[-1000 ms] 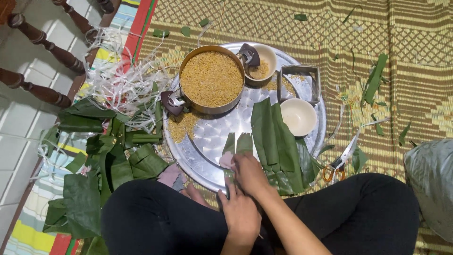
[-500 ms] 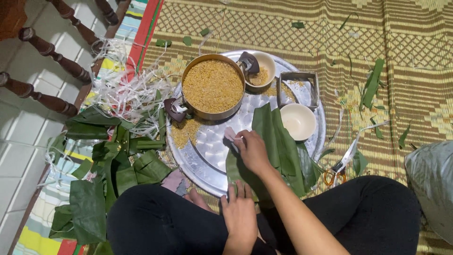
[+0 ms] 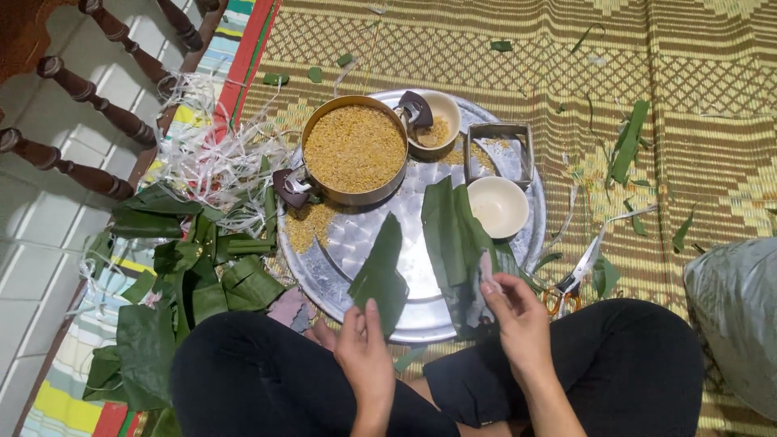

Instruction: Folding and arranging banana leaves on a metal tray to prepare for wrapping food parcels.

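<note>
Here left hand (image 3: 366, 356) fingers pinching one leaf (image 3: 380, 275); right hand (image 3: 522, 324) pinching leaf strip (image 3: 486, 271); two bowls.

Single head-worn view, looking steeply down, close over lap, round metal tray (image 3: 526, 243) ahead

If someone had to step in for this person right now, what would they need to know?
Left hand: holds a folded green leaf piece over the round metal tray.
Right hand: pinches a small pale strip beside the stack of long green leaves on the tray.
Done: leaves cut; the metal pot of yellow grain is full.
Left: nothing is wrapped yet; the square metal mould sits unused.
</note>
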